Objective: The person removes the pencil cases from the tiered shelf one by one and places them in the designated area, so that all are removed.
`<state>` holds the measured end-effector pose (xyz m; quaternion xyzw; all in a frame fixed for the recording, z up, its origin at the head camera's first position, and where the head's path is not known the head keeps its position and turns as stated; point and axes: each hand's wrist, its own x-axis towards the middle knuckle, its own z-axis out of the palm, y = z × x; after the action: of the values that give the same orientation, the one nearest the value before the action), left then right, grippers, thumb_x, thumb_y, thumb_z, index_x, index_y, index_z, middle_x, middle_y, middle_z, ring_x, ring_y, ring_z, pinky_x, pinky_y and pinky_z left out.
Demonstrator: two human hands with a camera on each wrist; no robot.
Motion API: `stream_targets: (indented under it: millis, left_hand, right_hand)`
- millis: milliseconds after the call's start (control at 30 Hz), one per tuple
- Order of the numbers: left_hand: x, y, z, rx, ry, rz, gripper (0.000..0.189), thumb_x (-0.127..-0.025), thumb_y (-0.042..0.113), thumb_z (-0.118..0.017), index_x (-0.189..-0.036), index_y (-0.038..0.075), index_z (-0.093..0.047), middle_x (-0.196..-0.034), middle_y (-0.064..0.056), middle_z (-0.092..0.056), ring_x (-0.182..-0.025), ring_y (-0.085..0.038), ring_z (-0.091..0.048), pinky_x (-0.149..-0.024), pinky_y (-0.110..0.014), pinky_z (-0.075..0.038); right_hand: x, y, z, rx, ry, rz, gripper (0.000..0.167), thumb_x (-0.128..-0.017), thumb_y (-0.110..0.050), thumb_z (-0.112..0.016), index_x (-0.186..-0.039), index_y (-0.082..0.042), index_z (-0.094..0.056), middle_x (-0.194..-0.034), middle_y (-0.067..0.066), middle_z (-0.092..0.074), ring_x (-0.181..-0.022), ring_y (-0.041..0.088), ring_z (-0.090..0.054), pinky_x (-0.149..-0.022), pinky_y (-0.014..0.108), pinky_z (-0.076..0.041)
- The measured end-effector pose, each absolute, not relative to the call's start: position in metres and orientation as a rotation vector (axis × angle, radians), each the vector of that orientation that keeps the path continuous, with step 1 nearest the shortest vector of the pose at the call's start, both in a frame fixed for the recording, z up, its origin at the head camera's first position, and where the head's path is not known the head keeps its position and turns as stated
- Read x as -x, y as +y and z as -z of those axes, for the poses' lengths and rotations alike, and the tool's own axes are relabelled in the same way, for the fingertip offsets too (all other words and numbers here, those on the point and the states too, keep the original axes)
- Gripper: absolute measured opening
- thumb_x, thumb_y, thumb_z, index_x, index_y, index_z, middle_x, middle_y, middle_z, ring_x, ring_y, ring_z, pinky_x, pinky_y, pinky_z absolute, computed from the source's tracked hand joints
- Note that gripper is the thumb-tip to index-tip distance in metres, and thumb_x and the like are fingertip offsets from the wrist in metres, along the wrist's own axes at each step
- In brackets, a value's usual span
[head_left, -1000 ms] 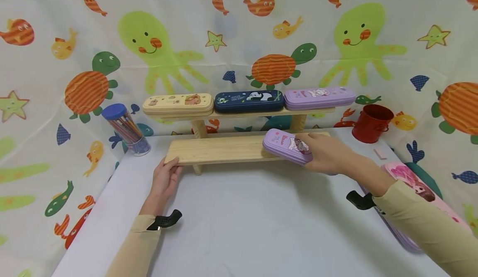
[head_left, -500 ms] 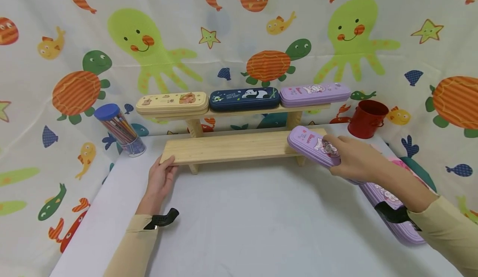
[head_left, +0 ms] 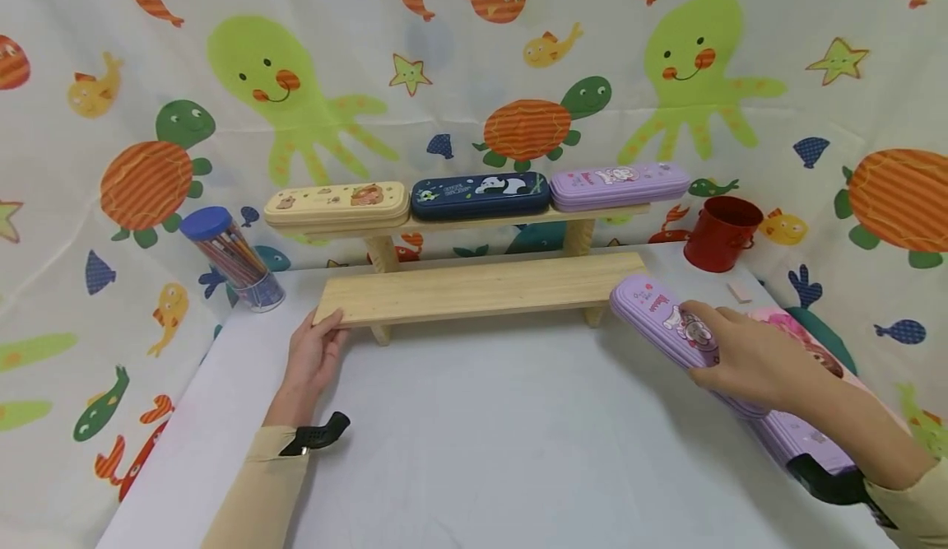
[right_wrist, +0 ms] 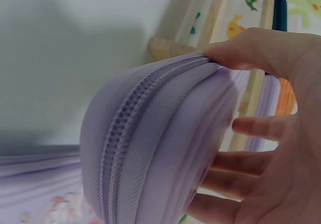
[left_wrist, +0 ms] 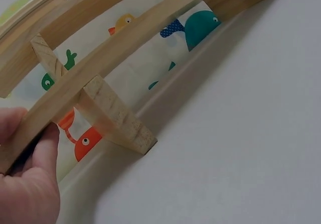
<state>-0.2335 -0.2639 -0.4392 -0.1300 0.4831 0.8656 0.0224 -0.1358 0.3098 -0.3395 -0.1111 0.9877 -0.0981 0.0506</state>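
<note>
My right hand (head_left: 763,360) grips a purple zippered pencil case (head_left: 655,318) from above, its thumb on the near side and fingers on the far side. The case hangs tilted right of a two-tier wooden shelf (head_left: 474,292), and its zipper (right_wrist: 123,128) shows in the right wrist view. My left hand (head_left: 313,360) pinches the left end of the lower board, thumb on top and fingers beneath. On the upper tier sit a cream pencil case (head_left: 336,206), a navy panda pencil case (head_left: 480,196) and another purple pencil case (head_left: 618,185), side by side.
Behind the right hand, another purple case (head_left: 796,440) and a pink case (head_left: 792,327) lie on the white table (head_left: 474,434). A red bucket (head_left: 720,234) and a small pink block (head_left: 739,291) are at the back right. A pencil tub (head_left: 235,259) stands back left.
My right hand has carried the purple pencil case right and toward me, off the lower board's right part. My left hand keeps its hold on the shelf. The head view has shifted slightly.
</note>
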Motion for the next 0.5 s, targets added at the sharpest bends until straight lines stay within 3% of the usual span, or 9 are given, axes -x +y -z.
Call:
stream_targets:
  millis: [267, 500]
  left_hand:
    - [0.232, -0.266, 0.441, 0.427, 1.466, -2.702, 0.074, -0.101, 0.008, -0.054, -0.160, 0.018, -0.012, -0.167, -0.006, -0.017, -0.150, -0.014, -0.029, -0.113, -0.017, -0.040]
    - [0.234, -0.263, 0.442, 0.405, 1.469, -2.689, 0.075, -0.100, 0.011, -0.058, -0.160, 0.019, -0.013, -0.167, -0.004, -0.019, -0.150, -0.013, -0.030, -0.112, -0.016, -0.040]
  right_hand:
    - [0.116, 0.314, 0.358, 0.302, 3.012, 0.316, 0.083, -0.074, -0.041, -0.081, -0.143, -0.011, -0.046, -0.116, 0.019, -0.065, -0.081, 0.018, -0.057, -0.058, 0.036, -0.059]
    - [0.102, 0.318, 0.371, 0.186, 2.934, 0.279, 0.085, -0.076, -0.043, -0.079, -0.144, -0.007, -0.044, -0.114, 0.026, -0.063, -0.078, 0.020, -0.056, -0.064, 0.047, -0.061]
